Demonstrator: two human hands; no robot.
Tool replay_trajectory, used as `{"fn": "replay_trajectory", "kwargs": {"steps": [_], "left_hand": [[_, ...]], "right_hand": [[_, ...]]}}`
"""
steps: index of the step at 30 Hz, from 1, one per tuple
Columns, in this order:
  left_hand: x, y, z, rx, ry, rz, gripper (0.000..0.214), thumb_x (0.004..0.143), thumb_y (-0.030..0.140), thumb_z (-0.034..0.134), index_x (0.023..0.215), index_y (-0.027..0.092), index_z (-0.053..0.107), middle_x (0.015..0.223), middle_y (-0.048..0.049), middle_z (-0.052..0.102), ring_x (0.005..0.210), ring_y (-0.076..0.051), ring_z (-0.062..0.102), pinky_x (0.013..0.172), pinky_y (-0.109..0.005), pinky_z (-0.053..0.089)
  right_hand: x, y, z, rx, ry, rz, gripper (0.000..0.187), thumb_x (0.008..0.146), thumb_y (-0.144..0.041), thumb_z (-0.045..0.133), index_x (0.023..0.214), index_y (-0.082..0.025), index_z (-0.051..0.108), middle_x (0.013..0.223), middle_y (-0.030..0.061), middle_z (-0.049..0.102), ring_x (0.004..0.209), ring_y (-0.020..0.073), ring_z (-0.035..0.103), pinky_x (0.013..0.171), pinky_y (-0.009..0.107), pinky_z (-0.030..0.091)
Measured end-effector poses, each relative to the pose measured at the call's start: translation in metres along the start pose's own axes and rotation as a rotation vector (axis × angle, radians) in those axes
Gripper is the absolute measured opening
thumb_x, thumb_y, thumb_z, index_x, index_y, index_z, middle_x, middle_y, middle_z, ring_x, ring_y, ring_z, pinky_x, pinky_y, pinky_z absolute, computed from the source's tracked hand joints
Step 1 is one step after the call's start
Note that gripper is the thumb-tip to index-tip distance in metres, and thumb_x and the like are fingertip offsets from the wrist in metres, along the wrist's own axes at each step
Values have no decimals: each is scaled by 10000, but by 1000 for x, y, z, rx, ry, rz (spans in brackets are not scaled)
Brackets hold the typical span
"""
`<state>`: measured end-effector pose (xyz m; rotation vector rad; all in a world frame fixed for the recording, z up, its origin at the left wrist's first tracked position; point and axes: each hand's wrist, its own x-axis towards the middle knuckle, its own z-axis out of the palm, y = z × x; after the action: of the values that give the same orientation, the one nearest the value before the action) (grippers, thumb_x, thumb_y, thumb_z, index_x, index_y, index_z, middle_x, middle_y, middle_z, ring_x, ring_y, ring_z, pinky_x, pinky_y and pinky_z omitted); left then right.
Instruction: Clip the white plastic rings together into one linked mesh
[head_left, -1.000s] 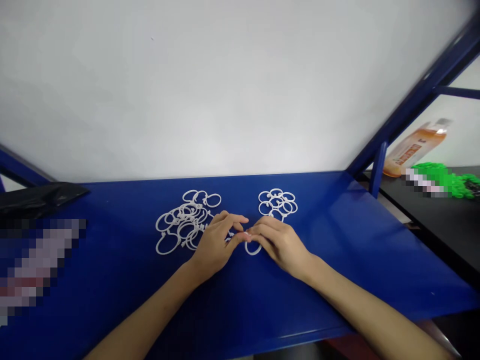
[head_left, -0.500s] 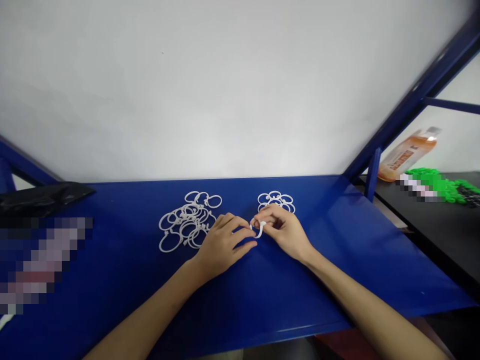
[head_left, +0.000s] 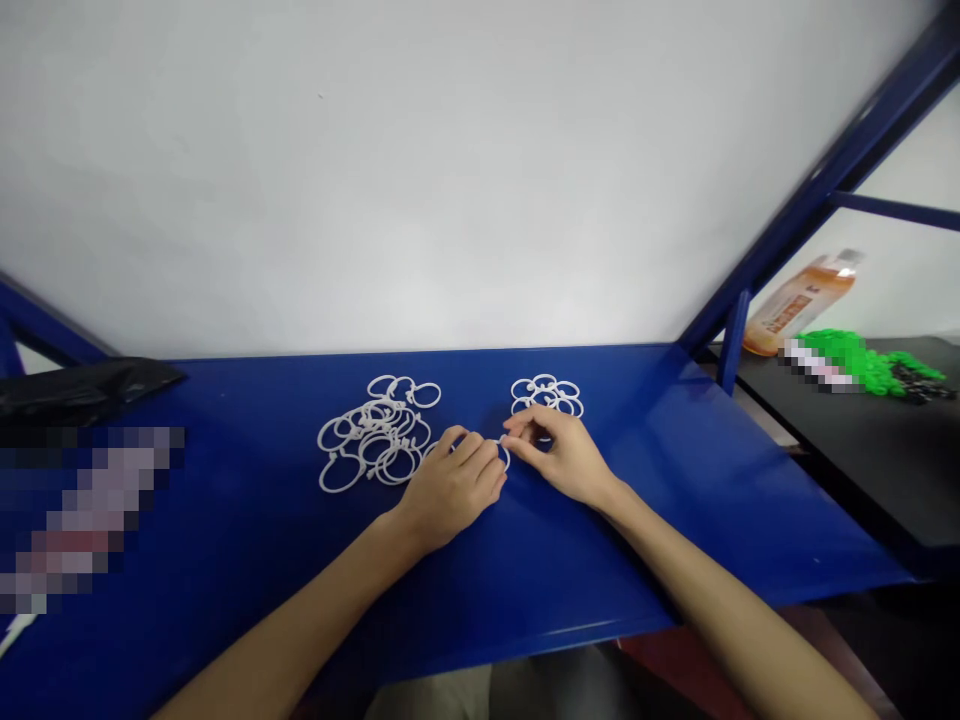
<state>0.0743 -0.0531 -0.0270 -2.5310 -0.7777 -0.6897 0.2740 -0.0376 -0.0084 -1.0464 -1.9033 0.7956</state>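
A white plastic ring (head_left: 508,460) with a thin band is held between my two hands, partly hidden by my left fingers. My left hand (head_left: 457,490) is closed around its left side. From the right, my right hand (head_left: 562,450) pinches the top of the ring between thumb and forefinger. Left of my left hand lies a loose pile of similar white rings (head_left: 341,488) with small knob-like clasps, some overlapping. Just beyond my right hand sits a smaller cluster of white rings (head_left: 544,377), its near part covered by the hand.
The blue table (head_left: 570,580) meets a pale wall (head_left: 480,180). A black plastic bag (head_left: 90,388) lies at the left, above a blurred-out patch. On a black surface (head_left: 885,470) at the right are an orange bottle (head_left: 806,305) and green pieces (head_left: 832,350), behind a blue metal frame (head_left: 731,345).
My left fingers have curled from spread to closed around the ring. The piece between my hands, earlier showing a bent band, now shows as a rounded loop. The view has shifted slightly.
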Motion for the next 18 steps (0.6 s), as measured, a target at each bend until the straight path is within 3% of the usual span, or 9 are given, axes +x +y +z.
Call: {"fn": "replay_trajectory", "kwargs": {"steps": [6, 9, 11, 14, 18], "left_hand": [[0, 5, 2, -74, -12, 12, 154, 959, 174, 505, 925, 186, 655, 868, -48, 664, 850, -211, 584, 898, -411, 420], [1, -4, -6, -218, 26, -157, 189, 937, 236, 558, 1100, 199, 645, 1033, -77, 674, 959, -239, 595, 901, -415, 442], [-1, -16, -12, -288, 34, -311, 245, 922, 177, 524, 1141, 205, 632, 1051, -73, 669, 991, -238, 590, 912, -412, 453], [-7, -37, -21, -352, -118, -371, 340, 851, 53, 455, 1086, 212, 642, 1026, -43, 682, 1008, -228, 577, 980, -436, 432], [-15, -51, -26, -391, -270, -373, 342, 802, 83, 485, 1055, 231, 663, 1062, -38, 683, 1050, -244, 555, 1022, -477, 399]], "right_hand": [[1, -1, -2, -79, -60, 4, 134, 907, -299, 627, 870, -172, 648, 778, 11, 675, 662, 120, 603, 641, 252, 493], [5, 6, -19, -150, -36, 64, 140, 907, -303, 604, 895, -173, 654, 808, 17, 690, 675, 127, 605, 650, 258, 486], [8, 12, -37, -194, -14, 124, 163, 900, -328, 601, 894, -177, 662, 827, 23, 702, 702, 139, 617, 669, 268, 489], [10, 23, -64, -248, -7, 220, 215, 897, -373, 587, 904, -175, 671, 809, 33, 709, 687, 150, 627, 643, 275, 486], [8, 35, -84, -344, -43, 321, 226, 880, -374, 589, 890, -172, 691, 735, 29, 702, 615, 147, 618, 594, 274, 472]]}}
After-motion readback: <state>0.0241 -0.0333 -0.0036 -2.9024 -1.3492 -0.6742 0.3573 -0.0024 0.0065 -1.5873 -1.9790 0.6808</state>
